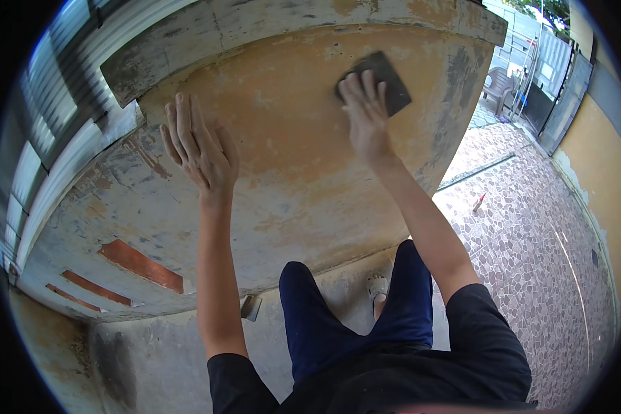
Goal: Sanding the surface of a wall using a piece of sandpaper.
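My right hand (368, 121) presses a dark, squarish sheet of sandpaper (395, 90) against the upper right of a worn wall (290, 127). Its fingers lie over the sheet's left part. On the same wall, farther left, my left hand (201, 148) rests with fingers stretched out and nothing in it. The wall's surface is patchy, with yellow-orange paint and bare grey areas.
A grey ledge (248, 38) juts along the wall's top. Reddish slots (141, 265) open at lower left. A small flat grey blade (251, 308) lies near my left forearm. Right, a patterned floor (524, 255) holds a long bar (477, 171) and a chair (498, 84).
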{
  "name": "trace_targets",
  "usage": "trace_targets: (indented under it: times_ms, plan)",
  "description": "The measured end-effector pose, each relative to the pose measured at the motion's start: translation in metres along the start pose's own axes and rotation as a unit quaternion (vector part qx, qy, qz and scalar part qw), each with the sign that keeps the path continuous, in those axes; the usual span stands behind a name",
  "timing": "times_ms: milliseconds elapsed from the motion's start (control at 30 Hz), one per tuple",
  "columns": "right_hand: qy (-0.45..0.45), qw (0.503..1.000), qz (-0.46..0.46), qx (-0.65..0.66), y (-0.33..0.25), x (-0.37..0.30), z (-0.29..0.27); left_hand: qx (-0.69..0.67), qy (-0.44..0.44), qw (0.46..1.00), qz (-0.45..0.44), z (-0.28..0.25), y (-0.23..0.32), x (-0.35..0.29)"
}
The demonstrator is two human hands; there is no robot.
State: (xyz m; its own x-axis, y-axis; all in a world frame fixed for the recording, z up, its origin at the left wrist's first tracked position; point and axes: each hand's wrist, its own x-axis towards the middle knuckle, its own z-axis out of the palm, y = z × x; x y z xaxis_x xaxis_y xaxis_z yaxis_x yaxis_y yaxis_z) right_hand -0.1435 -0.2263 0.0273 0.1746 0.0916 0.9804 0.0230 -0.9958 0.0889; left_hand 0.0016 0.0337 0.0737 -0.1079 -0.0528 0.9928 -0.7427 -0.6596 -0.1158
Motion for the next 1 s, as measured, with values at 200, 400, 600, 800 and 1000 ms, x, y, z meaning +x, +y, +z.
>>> trace_targets:
  times_ms: [200, 400, 600, 800, 1000]
  plan:
    - [0.184, 0.944, 0.270, -0.047, -0.016, 0.025, 0.011, 0.002, 0.002, 1.000, -0.004, 0.010, -0.001, -0.001]
    - [-0.087, 0.994, -0.065, 0.007, -0.078, -0.008, 0.040, 0.004, -0.012, 1.000, 0.003, 0.012, -0.008, -0.008]
    - [0.201, 0.924, 0.325, 0.005, 0.050, -0.012, -0.026, 0.016, -0.008, 1.000, -0.002, 0.007, -0.004, -0.004]
    - [0.058, 0.991, 0.123, 0.002, -0.062, 0.004, 0.028, 0.011, -0.007, 1.000, -0.001, 0.008, -0.002, -0.008]
    - [0.087, 0.987, 0.126, -0.039, -0.012, 0.004, 0.005, 0.014, -0.004, 1.000, -0.001, 0.009, -0.006, -0.006]
